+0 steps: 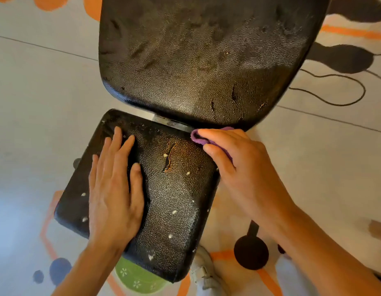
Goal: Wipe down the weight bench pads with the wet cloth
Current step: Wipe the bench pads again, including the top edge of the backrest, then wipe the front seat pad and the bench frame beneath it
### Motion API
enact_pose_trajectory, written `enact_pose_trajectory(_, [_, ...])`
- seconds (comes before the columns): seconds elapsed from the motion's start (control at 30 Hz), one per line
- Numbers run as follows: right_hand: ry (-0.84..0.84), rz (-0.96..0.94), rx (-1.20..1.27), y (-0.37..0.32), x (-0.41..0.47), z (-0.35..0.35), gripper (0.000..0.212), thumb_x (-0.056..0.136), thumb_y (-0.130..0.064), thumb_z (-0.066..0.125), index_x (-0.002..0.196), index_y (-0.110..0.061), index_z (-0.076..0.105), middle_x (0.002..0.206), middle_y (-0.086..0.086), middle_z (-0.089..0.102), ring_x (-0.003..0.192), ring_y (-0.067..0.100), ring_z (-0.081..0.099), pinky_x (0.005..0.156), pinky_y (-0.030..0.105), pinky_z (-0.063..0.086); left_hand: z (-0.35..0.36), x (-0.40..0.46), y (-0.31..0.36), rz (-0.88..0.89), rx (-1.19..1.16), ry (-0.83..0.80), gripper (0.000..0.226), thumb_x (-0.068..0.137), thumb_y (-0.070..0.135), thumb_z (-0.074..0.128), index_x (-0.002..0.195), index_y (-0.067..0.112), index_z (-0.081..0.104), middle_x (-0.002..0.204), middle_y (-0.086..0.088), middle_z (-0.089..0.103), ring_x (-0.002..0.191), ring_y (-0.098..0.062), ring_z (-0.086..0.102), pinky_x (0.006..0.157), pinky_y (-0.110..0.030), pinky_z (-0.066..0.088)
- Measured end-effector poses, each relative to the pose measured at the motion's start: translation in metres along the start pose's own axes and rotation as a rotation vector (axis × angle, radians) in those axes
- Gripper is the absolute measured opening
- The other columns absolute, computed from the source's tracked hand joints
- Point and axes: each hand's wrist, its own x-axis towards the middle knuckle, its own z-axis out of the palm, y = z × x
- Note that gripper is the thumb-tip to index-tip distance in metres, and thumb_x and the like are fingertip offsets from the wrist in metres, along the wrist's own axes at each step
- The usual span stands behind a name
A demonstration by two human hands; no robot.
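Left hand (114,193) is lying flat, fingers straight, pressing on the small black cracked-leather seat pad (172,201). Right hand (238,167) is gripping the bunched purple wet cloth (198,138) at the seat pad's far right corner, just below the big black leather back pad (196,56)

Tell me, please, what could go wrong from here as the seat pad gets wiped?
The seat pad has a split in its cover; the purple cloth under the right hand could catch its edge and widen it, or push moisture inside. White specks dot the pad; wiping may smear them. The cloth sits beside the metal bracket between seat pad and back pad, where it could snag. The left hand rests flat on the seat pad.
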Motion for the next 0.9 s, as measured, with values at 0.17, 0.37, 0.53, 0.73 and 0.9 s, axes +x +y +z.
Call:
enact_pose_trajectory(0.17, [-0.081, -0.016, -0.329, -0.034, 0.03, 0.032, 0.022, 0.095, -0.014, 0.048, 0.11, -0.018, 0.065, 0.105, -0.003, 0.068, 0.099, 0.018, 0.055, 0.086, 0.024, 0.039, 0.0, 0.0, 0.0, -0.018, -0.006, 0.004, 0.049, 0.102, 0.029, 0.032, 0.15, 0.025, 0.035, 0.163, 0.009, 0.022, 0.152, -0.01, 0.014, 0.125, -0.039, 0.01])
enact_pose_trajectory(0.37, [-0.174, 0.138, -0.221, -0.029, 0.016, -0.008, 0.031, 0.099, -0.025, 0.042, 0.125, -0.024, 0.059, 0.117, -0.003, 0.063, 0.11, 0.014, 0.055, 0.091, 0.018, 0.036, -0.002, 0.001, 0.001, -0.018, 0.013, -0.011, 0.048, 0.101, 0.028, 0.035, 0.149, 0.021, 0.038, 0.163, 0.005, 0.025, 0.152, -0.013, 0.017, 0.124, -0.043, 0.013])
enact_pose_trajectory(0.53, [-0.26, 0.153, -0.355, -0.046, 0.052, 0.03, 0.028, 0.1, -0.022, 0.04, 0.118, -0.021, 0.062, 0.112, 0.0, 0.066, 0.107, 0.021, 0.054, 0.086, 0.032, 0.04, -0.003, 0.003, 0.001, -0.021, 0.017, -0.023, 0.049, 0.101, 0.029, 0.034, 0.149, 0.02, 0.039, 0.162, 0.003, 0.027, 0.152, -0.015, 0.018, 0.124, -0.043, 0.015])
enact_pose_trajectory(0.73, [-0.293, 0.179, -0.358, -0.043, 0.031, -0.005, 0.034, 0.098, -0.026, 0.041, 0.129, -0.025, 0.055, 0.117, 0.001, 0.064, 0.109, 0.017, 0.055, 0.091, 0.028, 0.043, -0.006, 0.005, 0.002, -0.038, 0.039, -0.047, 0.05, 0.1, 0.031, 0.033, 0.149, 0.021, 0.038, 0.162, 0.002, 0.028, 0.152, -0.015, 0.018, 0.125, -0.037, 0.009])
enact_pose_trajectory(0.9, [-0.188, 0.022, -0.522, -0.06, 0.068, 0.061, 0.026, 0.095, -0.014, 0.049, 0.116, -0.013, 0.064, 0.104, 0.001, 0.07, 0.095, 0.02, 0.06, 0.075, 0.03, 0.049, -0.006, 0.006, 0.001, -0.037, 0.041, -0.059, 0.051, 0.099, 0.029, 0.035, 0.148, 0.019, 0.041, 0.161, 0.0, 0.03, 0.152, -0.018, 0.02, 0.124, -0.039, 0.011])
